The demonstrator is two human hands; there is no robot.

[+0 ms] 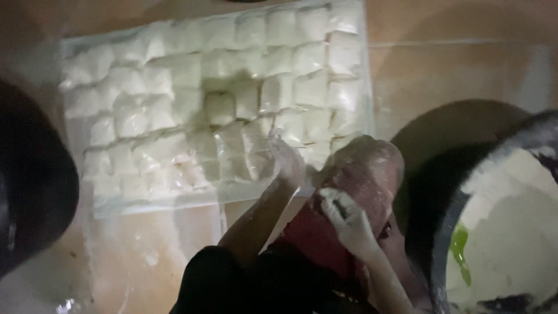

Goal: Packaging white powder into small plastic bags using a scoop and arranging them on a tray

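White packets (215, 110) beside, seemingly, bowl (465, 197).

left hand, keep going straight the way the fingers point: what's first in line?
Likely the small white filled packets laid in rows on the clear plastic sheet. The left hand points up-left at their near edge; depth is unclear.
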